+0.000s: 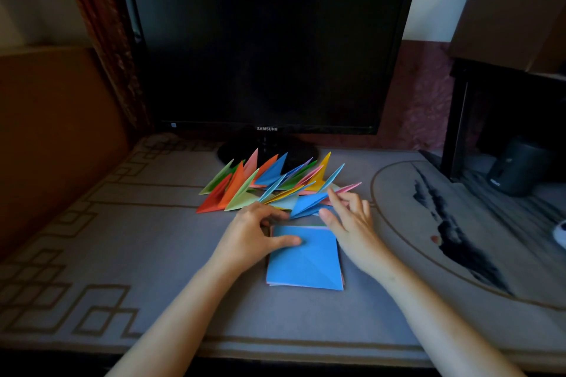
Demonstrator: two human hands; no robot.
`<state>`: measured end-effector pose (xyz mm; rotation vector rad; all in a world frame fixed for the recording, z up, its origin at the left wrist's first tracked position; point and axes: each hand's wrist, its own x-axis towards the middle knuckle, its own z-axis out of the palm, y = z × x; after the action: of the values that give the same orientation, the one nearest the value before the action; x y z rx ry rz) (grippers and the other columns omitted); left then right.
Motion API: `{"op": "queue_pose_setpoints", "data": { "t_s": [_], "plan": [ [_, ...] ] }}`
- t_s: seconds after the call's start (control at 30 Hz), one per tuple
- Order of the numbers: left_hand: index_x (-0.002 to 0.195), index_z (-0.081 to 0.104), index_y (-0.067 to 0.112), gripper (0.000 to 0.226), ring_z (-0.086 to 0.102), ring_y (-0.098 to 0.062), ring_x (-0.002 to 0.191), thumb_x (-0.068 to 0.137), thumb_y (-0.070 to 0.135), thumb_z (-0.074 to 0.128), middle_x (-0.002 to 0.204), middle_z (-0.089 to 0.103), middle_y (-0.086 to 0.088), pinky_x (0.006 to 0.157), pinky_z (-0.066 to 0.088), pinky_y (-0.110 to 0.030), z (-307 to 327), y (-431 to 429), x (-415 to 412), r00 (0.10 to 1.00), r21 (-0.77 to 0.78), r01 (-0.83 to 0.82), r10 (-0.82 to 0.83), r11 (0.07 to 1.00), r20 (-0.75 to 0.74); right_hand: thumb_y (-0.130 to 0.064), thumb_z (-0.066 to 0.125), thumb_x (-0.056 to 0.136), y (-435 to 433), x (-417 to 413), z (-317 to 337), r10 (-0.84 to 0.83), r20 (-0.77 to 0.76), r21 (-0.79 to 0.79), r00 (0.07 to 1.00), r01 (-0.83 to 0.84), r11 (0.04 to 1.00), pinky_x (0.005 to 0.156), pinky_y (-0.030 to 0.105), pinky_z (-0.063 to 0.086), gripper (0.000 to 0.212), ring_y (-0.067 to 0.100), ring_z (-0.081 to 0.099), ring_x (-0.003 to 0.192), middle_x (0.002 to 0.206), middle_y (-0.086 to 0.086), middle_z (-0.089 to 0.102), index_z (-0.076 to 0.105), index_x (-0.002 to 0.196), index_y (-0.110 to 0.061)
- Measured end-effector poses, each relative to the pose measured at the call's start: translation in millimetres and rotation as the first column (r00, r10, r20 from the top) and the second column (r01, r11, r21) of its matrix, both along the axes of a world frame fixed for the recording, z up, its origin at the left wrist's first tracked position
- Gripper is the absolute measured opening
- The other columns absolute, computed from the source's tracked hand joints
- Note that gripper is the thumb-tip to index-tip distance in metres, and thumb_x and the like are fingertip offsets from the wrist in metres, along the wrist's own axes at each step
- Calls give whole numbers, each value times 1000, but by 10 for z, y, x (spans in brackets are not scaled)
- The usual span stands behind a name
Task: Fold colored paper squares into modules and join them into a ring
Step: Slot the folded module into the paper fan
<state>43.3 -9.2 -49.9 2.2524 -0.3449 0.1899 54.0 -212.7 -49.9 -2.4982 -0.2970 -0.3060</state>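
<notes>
A small stack of paper squares lies on the table before me, a blue sheet with a diagonal crease on top. My left hand rests on the stack's upper left corner, thumb pressing the blue sheet. My right hand hovers at the stack's upper right with fingers spread and relaxed, next to a folded blue module. Behind both hands lies a heap of folded pointed modules in red, orange, green, blue, yellow and pink.
A dark monitor on its stand rises just behind the heap. The patterned grey table cover spreads around. A dark shelf unit with a small black speaker stands at the right. A wooden panel borders the left.
</notes>
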Motion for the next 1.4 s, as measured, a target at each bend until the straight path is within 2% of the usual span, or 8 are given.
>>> {"op": "queue_pose_setpoints", "data": {
  "t_s": [0.13, 0.27, 0.4, 0.57, 0.83, 1.1, 1.2, 1.4],
  "plan": [
    [110, 65, 33, 55, 52, -5, 96, 61, 55, 75, 108, 57, 13, 81, 47, -19, -41, 20, 37, 1000, 47, 11, -11, 999, 1, -35, 49, 94, -32, -39, 22, -30, 185, 62, 982, 19, 998, 96, 18, 19, 47, 9, 25, 110, 119, -5, 38, 41, 139, -26],
    [99, 67, 34, 41, 52, -4, 96, 63, 51, 77, 105, 57, 10, 82, 47, -21, -55, 28, 43, 1000, 63, -10, 9, 998, 19, -44, 63, 84, -61, -92, 47, -1, 164, 38, 986, -6, 999, 91, 19, 25, 29, 5, 25, 100, 106, -8, 46, 68, 107, -28],
    [95, 65, 36, 37, 52, -5, 96, 63, 51, 77, 105, 57, 11, 82, 49, -26, -55, 25, 47, 1000, 54, 5, -7, 999, 26, -51, 69, 74, -59, -90, -8, 86, 84, -62, 993, -81, 995, 92, 21, 25, 41, 8, 26, 103, 104, -11, 49, 69, 107, -28],
    [95, 63, 38, 37, 51, -6, 95, 63, 50, 78, 105, 55, 12, 80, 49, -24, -54, 20, 37, 999, 40, 12, -14, 999, 51, -40, 76, 71, -49, -89, 22, 78, 84, 13, 993, -80, 997, 94, 23, 29, 36, 9, 33, 105, 100, -11, 57, 71, 104, -25],
    [91, 61, 38, 34, 49, -2, 86, 64, 38, 82, 95, 50, 18, 70, 41, -13, 5, -2, -18, 998, -14, 2, -1, 1000, 58, -17, 78, 72, 9, -127, 79, 40, -27, 207, 999, -33, 978, 65, 8, 37, 16, 5, 49, 75, 82, -8, 50, 64, 76, -24],
    [97, 63, 36, 39, 53, -4, 89, 64, 34, 83, 100, 59, 14, 73, 45, -16, 16, -11, -13, 998, -74, 7, -2, 997, 69, -18, 74, 78, -26, -99, 60, 93, 153, 138, 984, -114, 984, 82, 14, 33, 1, 2, 44, 90, 83, -12, 62, 74, 80, -19],
    [104, 60, 34, 43, 55, -4, 92, 66, 35, 81, 103, 60, 13, 71, 42, -10, 43, -21, -21, 994, -178, -31, 49, 984, 98, -16, 73, 79, -19, -120, 106, 45, 193, 273, 980, -97, 957, 76, 6, 33, 5, -3, 46, 87, 86, -7, 65, 73, 78, -20],
    [94, 66, 26, 17, 62, 5, 86, 79, 22, 72, 95, 66, 16, 74, 48, -12, 159, -76, -78, 1000, -406, -4, 8, 914, 8, -8, 67, 83, -35, -155, 156, 31, 96, 613, 995, -84, 786, 69, 23, 48, 13, 10, 64, 76, 81, -3, 72, 71, 78, -20]
  ]
}}
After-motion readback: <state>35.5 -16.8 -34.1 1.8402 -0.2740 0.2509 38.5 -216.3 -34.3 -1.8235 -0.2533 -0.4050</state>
